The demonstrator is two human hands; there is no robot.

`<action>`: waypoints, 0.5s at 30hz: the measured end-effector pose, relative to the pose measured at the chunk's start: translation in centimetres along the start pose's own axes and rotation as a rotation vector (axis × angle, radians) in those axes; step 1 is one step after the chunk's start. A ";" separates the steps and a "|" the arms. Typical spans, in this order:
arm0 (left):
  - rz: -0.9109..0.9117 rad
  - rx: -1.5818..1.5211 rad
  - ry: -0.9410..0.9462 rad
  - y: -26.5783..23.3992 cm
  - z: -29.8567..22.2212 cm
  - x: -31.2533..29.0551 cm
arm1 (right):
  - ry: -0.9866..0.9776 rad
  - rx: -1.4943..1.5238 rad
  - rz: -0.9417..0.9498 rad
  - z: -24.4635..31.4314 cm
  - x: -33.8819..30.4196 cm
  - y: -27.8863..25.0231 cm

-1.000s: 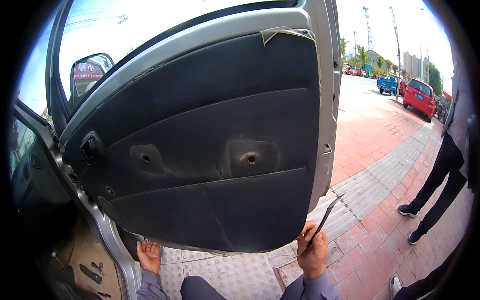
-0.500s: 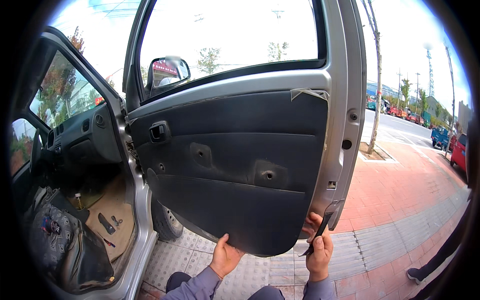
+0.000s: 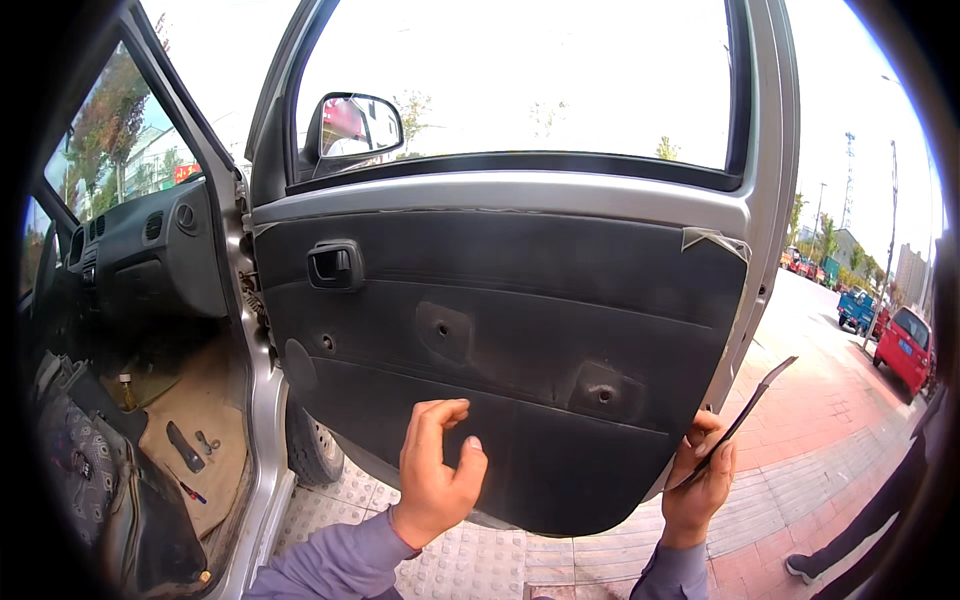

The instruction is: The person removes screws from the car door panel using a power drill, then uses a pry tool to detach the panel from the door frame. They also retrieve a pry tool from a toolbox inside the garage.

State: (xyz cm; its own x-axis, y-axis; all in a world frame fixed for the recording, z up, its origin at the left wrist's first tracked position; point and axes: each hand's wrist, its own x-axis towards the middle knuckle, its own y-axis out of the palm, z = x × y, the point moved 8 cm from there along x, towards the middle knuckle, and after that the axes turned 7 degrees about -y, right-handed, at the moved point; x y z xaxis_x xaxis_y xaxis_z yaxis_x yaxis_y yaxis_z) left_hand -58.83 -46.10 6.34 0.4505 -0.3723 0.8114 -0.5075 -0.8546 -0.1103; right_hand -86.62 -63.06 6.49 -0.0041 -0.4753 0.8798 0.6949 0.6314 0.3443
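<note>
A black door trim panel [image 3: 480, 300] sits against the inside of a silver van door [image 3: 600, 190] that stands ajar. My left hand [image 3: 438, 472] is in front of the panel's lower part, its thumb apart from its curled fingers and nothing in it. At the panel's lower right corner my right hand [image 3: 697, 490] grips a thin, long black strip [image 3: 740, 418] pointing up and right. Its fingertips are by the panel's edge; whether they touch it is unclear. The panel carries an inner door handle [image 3: 335, 265] and several holes. Loose pale film [image 3: 715, 240] shows at its upper right corner.
To the left lie the cab's seat [image 3: 85, 470] and floor mat [image 3: 215, 490], with a black-handled tool [image 3: 185, 447] and a screwdriver [image 3: 190, 492] on the mat. A person's leg [image 3: 860, 510] is at the right. A red car [image 3: 905, 345] is parked beyond the paving.
My left hand has let go of the panel's bottom edge and risen in front of it. My right hand still holds the strip, which now tilts further right. The view has shifted.
</note>
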 end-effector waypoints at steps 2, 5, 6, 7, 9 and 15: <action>0.108 -0.003 0.390 3.6 -7.5 5.3 | 0.019 -0.157 -0.034 1.0 -0.5 -0.5; 0.216 -0.003 0.701 10.4 -16.4 11.4 | 0.141 -0.326 -0.124 3.4 -0.3 -0.6; 0.236 0.128 0.745 11.5 -17.2 12.8 | 0.207 -0.314 -0.164 3.3 -0.1 0.5; 0.272 0.259 0.784 12.5 -17.6 13.6 | 0.281 -0.303 -0.213 3.5 -0.6 1.2; 0.413 0.328 0.717 12.4 -18.8 14.9 | 0.432 -0.265 -0.270 3.6 -0.7 2.8; 0.619 0.297 0.498 14.1 -20.6 19.1 | 0.708 -0.208 -0.460 6.2 -1.0 2.9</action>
State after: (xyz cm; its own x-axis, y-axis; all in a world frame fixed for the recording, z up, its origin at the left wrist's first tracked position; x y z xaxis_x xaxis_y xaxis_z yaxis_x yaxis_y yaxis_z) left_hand -72.49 -57.86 32.12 -0.2568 -0.6605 0.7055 -0.3110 -0.6347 -0.7074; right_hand -89.06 -56.97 8.67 0.0836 -0.9688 0.2333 0.8519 0.1910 0.4877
